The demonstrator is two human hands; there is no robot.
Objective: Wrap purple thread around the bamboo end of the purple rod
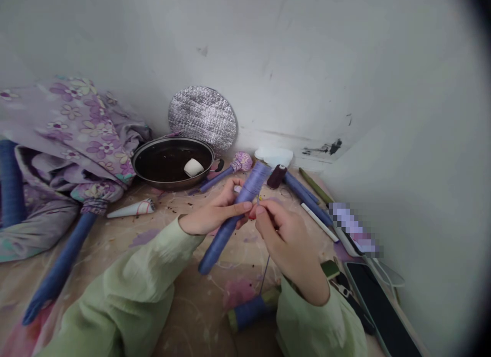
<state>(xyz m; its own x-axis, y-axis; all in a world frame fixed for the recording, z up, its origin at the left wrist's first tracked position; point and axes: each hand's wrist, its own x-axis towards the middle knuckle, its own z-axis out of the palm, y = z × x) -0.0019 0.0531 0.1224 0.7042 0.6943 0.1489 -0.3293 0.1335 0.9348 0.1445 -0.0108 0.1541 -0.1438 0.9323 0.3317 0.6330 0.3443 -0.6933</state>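
My left hand (215, 208) is closed around a tube wrapped in blue-violet thread (255, 180). The tube is tilted, its upper end pointing away to the right and its lower end towards me. Just right of it, my right hand (282, 231) pinches the thread close to the tube's side; its fingertips partly hide the strand. A thin line of blue thread (265, 272) hangs below that hand, down towards a spool of blue thread (249, 312) lying on the patterned cloth (199, 300).
A dark pan (164, 183) with a small white cup (194, 168) stands by the wall. Floral cloth (92, 121) and a blue wrapped stick (65, 265) are at left. Right of my hands lie a maroon thread spool (276, 176), a white stick (319, 222) and a phone (379, 306).
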